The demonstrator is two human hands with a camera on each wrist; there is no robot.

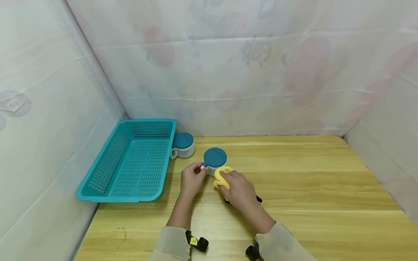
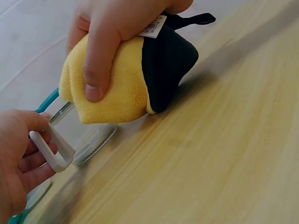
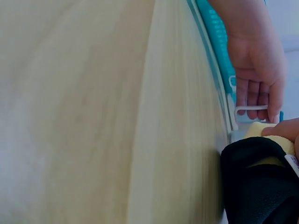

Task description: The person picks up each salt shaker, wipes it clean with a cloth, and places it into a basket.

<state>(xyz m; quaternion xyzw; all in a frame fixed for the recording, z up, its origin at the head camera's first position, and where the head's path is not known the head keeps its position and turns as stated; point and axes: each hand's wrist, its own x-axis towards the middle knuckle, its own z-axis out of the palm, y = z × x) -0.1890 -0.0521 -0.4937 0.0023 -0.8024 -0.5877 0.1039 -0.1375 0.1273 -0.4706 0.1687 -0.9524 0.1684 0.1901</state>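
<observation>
the right hand is closed around a yellow and black cloth, thumb pressed into the yellow part; a white label and a black strap stick out from it. the left hand holds the white handle of a lidded jar between thumb and fingers. the jar stands upright on the wooden table, in front of the person, under a round blue lid whose tab points toward the left hand. the cloth is at the jar's near right side; it seems to touch the wall, though the cloth itself hides the exact contact.

farther out, a second jar with the same kind of lid stands behind and to the left, just beside the right edge of a teal basket. both forearms come in under beige sleeves, with a small black device at the left wrist. pale printed sheeting hangs around the table.
</observation>
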